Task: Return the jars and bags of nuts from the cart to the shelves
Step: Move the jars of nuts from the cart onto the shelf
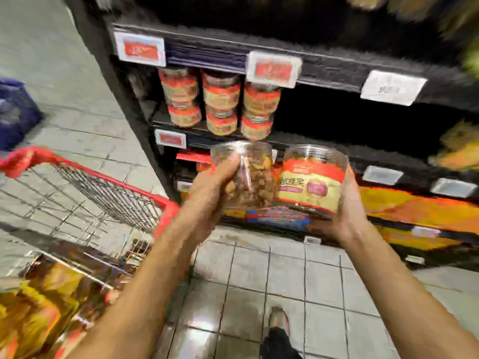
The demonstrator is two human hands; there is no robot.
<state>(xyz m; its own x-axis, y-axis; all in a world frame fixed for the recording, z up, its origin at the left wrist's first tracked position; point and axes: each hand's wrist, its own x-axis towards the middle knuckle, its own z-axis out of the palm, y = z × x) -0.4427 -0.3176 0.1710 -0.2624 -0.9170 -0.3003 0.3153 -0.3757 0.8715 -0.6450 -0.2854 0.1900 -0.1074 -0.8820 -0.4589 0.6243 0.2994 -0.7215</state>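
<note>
My left hand [210,193] grips a clear jar of nuts [252,177] with its plain side toward me. My right hand [347,211] holds a second jar [311,182] from below and the side; its red and yellow label faces me. Both jars are raised side by side in front of the black shelves [324,63]. Several matching jars [221,102] stand stacked in two layers at the left of the middle shelf. The red wire cart [108,185] is at my left, with yellow bags of nuts [39,307] in it.
The middle shelf to the right of the stacked jars is dark and bare. Price tags [273,69] hang on the shelf edges. Orange and yellow packs [414,211] fill the lower shelf. A blue crate [15,112] stands on the tiled floor far left. My shoe [278,322] shows below.
</note>
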